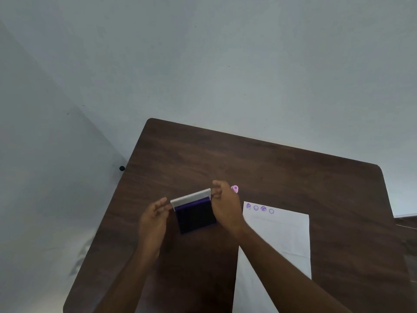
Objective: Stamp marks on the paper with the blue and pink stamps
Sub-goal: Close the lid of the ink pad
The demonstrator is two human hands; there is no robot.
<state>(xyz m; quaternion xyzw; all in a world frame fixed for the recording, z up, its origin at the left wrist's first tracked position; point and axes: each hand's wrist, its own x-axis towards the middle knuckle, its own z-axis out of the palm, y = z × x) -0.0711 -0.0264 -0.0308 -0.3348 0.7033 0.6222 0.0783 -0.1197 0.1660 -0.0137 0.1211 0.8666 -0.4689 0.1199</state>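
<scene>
A dark purple ink pad (195,217) lies on the brown table (293,177), and its white lid (190,198) stands raised along the pad's far edge. My left hand (153,220) pinches the lid's left end. My right hand (225,205) pinches its right end. A pink stamp (235,189) stands on the table just behind my right hand. White paper (279,240) lies to the right, with several purple stamp marks (259,208) in a row along its top edge. No blue stamp is visible.
The table sits against a pale wall (203,53), with its far edge and rounded corners in view. A small black knob (122,168) shows off the table's left side. Bare table surface lies beyond the pad and to the right of the paper.
</scene>
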